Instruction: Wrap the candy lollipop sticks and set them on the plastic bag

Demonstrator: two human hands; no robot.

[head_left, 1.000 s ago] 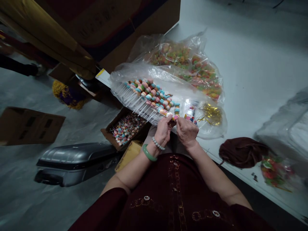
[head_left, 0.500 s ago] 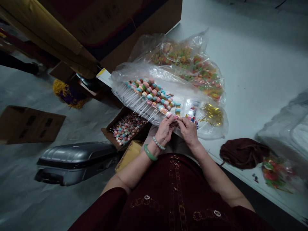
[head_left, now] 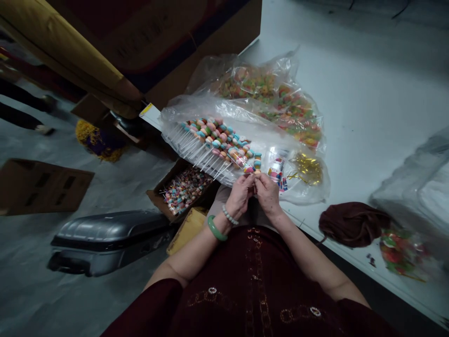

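Head view: your left hand (head_left: pixel 239 197) and right hand (head_left: pixel 268 195) are closed and meet, both pinching the end of a candy skewer (head_left: pixel 249 169), just over the plastic sheet (head_left: pixel 175 133) at the worktop (head_left: pixel 351 117) edge, beside rows of finished skewers (head_left: pixel 213 142).

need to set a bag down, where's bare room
The widest free patch is the white tabletop right of the candy bag, up to the grey plastic bundle. A narrower strip runs between the gold tinsel and the maroon cloth bundle. Crowded at the left hand and right hand: candy skewers on plastic sheeting, a cardboard box below.
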